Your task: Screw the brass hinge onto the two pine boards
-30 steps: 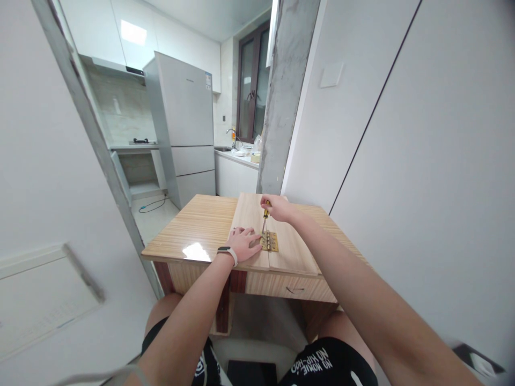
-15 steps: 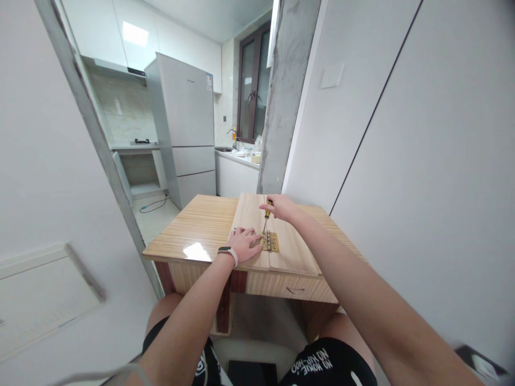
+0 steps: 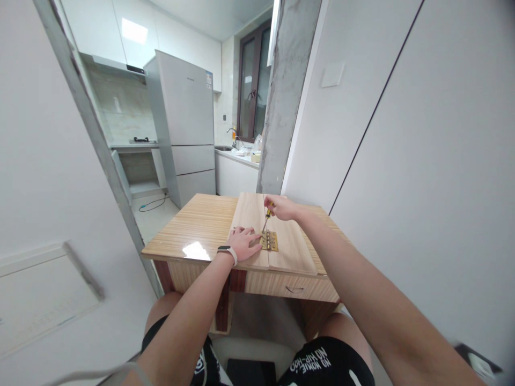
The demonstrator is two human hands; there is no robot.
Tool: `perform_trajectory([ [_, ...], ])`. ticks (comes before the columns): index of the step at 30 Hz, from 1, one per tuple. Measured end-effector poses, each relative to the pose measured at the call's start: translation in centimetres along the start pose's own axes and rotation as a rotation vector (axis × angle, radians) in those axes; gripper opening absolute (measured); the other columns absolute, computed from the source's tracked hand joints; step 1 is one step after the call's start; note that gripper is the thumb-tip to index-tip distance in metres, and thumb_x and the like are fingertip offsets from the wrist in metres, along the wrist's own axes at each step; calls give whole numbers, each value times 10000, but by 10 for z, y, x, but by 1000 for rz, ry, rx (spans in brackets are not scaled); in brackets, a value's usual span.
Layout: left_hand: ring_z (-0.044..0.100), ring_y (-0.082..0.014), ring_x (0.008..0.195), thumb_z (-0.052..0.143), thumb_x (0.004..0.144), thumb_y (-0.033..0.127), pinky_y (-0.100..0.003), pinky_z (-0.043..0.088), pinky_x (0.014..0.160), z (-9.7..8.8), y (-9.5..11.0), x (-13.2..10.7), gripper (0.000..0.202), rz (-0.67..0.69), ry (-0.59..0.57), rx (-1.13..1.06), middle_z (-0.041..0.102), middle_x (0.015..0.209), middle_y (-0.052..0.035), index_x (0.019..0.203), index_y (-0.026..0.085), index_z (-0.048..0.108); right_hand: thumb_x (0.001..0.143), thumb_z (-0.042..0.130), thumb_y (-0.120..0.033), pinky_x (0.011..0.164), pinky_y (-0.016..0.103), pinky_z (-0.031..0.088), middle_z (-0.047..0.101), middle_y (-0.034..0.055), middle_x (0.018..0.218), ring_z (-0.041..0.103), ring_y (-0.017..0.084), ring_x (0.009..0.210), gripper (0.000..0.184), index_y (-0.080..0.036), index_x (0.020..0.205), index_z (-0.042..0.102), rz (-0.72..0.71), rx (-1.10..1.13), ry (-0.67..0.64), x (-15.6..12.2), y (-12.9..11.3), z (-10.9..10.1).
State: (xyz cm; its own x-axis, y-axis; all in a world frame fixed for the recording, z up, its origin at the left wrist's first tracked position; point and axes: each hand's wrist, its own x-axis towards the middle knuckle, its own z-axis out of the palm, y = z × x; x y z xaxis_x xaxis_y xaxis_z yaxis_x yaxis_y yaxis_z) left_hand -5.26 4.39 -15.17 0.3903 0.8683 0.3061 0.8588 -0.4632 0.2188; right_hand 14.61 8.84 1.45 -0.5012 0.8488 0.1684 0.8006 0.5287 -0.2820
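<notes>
Two pale wooden boards [image 3: 289, 249] lie side by side on a small wooden table [image 3: 197, 225], joined by a brass hinge [image 3: 270, 241]. My left hand [image 3: 243, 242] lies flat on the left board, fingers spread, its fingertips at the hinge's left edge. My right hand [image 3: 280, 207] is closed round the yellow handle of a screwdriver [image 3: 266, 219], which stands tilted with its tip on the hinge. A smartwatch sits on my left wrist.
The table has a drawer [image 3: 292, 288] at its front. A concrete pillar [image 3: 284, 96] and white wall stand right behind it. A fridge [image 3: 185, 126] and kitchen counter with sink [image 3: 235, 155] lie beyond at left. My knees in black shorts are under the table's front edge.
My right hand has shifted slightly on the screwdriver handle, which now leans more to the right. The left hand and the boards have stayed put.
</notes>
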Motion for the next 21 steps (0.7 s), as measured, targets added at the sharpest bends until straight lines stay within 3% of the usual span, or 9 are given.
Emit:
perform_trajectory([
  [3,443,-354,1322,513,934,674,-551,355,1078,0,0,0,487,-6,-9,-2,518,1515,25,1370,483,614,951,568,-115,667,235,421,727,8,833,637,139,714,158,-202,1066,632,3,48,-58,-3,-7,-6],
  [7,446,-354,1319,515,934,669,-545,361,1079,-1,1,0,481,-6,-10,-3,512,1518,30,1365,483,618,951,650,-210,654,233,388,719,9,821,627,129,694,6,-206,953,647,4,-24,65,-3,-10,0],
  [11,448,-357,1318,493,937,685,-547,373,1068,-2,2,1,498,1,-11,7,507,1525,32,1378,484,609,976,658,-328,709,243,383,738,38,922,647,152,803,119,-209,965,655,-10,-141,187,-1,-4,12],
  [15,447,-350,1330,478,941,694,-543,368,1073,-1,2,1,511,-2,-18,21,493,1541,35,1394,488,593,1008,586,-483,762,273,387,737,86,998,649,207,916,277,-210,1008,637,29,-238,205,1,1,20],
  [17,447,-349,1332,481,940,693,-545,366,1074,-1,2,1,511,-2,-18,25,494,1542,36,1394,488,594,1036,527,-469,788,284,397,721,109,1019,639,221,944,288,-197,1031,620,36,-236,193,3,3,24],
  [21,440,-356,1333,484,938,694,-549,369,1077,-1,2,1,513,-5,-18,29,490,1548,33,1392,486,601,1054,431,-248,878,288,422,661,129,1089,603,208,1006,196,-159,1067,605,-41,-168,183,6,7,26],
])
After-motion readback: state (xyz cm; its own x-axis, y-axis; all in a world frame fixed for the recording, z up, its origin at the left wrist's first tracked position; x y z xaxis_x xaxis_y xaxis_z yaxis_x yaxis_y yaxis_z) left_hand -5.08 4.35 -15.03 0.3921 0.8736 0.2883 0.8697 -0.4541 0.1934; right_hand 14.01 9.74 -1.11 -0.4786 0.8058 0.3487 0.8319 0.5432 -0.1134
